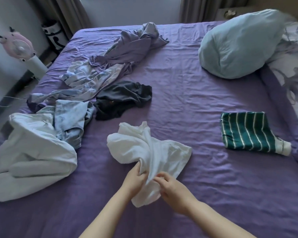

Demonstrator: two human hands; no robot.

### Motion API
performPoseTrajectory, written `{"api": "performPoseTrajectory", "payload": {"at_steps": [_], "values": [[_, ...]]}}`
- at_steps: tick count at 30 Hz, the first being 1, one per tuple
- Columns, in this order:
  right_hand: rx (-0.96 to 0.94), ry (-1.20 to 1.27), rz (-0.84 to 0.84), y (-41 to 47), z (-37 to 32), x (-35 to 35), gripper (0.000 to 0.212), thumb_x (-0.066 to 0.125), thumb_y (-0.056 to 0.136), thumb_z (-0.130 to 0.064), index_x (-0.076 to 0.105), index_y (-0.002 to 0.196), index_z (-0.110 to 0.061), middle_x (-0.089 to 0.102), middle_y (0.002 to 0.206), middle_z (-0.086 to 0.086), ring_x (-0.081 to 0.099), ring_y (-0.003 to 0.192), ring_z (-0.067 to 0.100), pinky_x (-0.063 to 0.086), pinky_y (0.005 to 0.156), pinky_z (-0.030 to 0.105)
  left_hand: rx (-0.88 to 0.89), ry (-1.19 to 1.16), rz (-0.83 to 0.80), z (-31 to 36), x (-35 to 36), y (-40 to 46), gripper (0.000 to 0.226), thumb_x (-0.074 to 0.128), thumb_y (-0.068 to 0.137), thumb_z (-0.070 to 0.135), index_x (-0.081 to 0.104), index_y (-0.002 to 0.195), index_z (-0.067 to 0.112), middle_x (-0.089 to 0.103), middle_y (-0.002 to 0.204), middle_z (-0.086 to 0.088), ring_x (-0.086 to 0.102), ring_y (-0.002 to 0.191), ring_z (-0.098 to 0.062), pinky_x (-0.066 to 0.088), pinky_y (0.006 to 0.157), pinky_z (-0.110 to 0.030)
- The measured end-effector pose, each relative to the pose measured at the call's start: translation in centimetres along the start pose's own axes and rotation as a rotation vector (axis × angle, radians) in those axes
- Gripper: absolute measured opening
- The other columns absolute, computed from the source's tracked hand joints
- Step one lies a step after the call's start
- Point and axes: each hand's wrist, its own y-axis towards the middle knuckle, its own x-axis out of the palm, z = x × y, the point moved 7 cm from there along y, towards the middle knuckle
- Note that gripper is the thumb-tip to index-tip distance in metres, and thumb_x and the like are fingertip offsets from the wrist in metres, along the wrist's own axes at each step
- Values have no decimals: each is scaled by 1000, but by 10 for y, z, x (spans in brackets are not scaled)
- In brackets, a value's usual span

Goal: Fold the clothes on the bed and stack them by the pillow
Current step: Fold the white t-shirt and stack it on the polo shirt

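From the head view, a purple-sheeted bed fills the frame. Along its left side lie unfolded clothes: a pale blue garment at the left edge, a light denim piece touching it, a black garment just right of that, and a long tangle of lilac and patterned fabric running toward the upper middle. A pale blue pillow sits at the upper right, and a folded green striped top lies at the right, below the pillow and well apart from the pile.

In the lower middle a crumpled white garment rests on the sheet. The left hand grips its near end, fingers curled into the cloth; the right hand pinches the same bunched end just beside it.

Bare sheet stretches between the white garment and the striped top, and across the lower frame.
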Motion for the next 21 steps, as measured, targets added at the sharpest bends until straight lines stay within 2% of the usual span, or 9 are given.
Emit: {"api": "performPoseTrajectory", "payload": {"at_steps": [3,6,8,10,11,13,16,18,21], "values": [[52,50,17,-8,3,-16,41,43,85,-12,58,122,-12,57,121,5,56,108,21,41,89,22,32,381,-61,-12,7,-44,48,48,91,13,45,137,24,57,131,6,52,122,-16,38,90,-21],[188,13,4,-13,17,-26,37,45,87,-9,59,120,-17,59,112,-2,55,110,17,37,85,17,118,673,-182,-24,20,-92,45,41,97,23,38,141,32,48,134,18,50,121,-11,39,94,-24],[250,-62,-49,-13,26,-20,38,42,88,-15,56,122,-24,56,116,-7,53,113,16,39,86,22,175,827,-326,-43,35,-116,47,36,96,30,31,141,38,32,147,22,46,126,-13,42,96,-29],[265,-91,-144,-11,28,-6,41,40,89,-16,52,127,-25,52,129,-5,50,118,16,41,93,27,117,899,-450,-71,44,-130,52,28,90,41,24,141,48,22,150,24,42,131,-14,39,103,-37],[267,-106,-188,-10,29,3,42,39,90,-16,50,129,-26,49,133,-5,47,122,15,40,96,29,55,924,-481,-85,44,-134,54,28,90,40,22,144,47,22,150,21,41,132,-19,37,105,-42],[247,-142,-249,-4,29,18,44,38,92,-15,47,134,-22,45,137,-3,41,128,16,37,100,29,17,967,-490,-102,41,-137,58,35,92,28,17,146,39,25,143,14,46,125,-29,41,98,-48],[170,-202,-234,14,30,32,40,41,91,-12,50,129,-14,50,130,3,42,125,24,39,96,31,-41,905,-448,-98,25,-132,54,49,85,28,31,137,29,31,136,8,50,115,-28,43,82,-35],[157,-225,-189,30,33,37,33,42,90,-13,53,121,-13,52,123,3,45,118,27,43,85,34,-64,888,-403,-85,11,-120,38,51,84,42,53,117,24,45,129,5,52,110,-20,44,82,-33],[144,-267,-132,55,32,39,30,41,95,-20,50,123,-13,48,128,2,42,121,26,42,86,34,-98,848,-250,-75,-13,-90,46,45,84,54,65,93,14,61,105,2,58,95,-17,50,77,-35]]}}
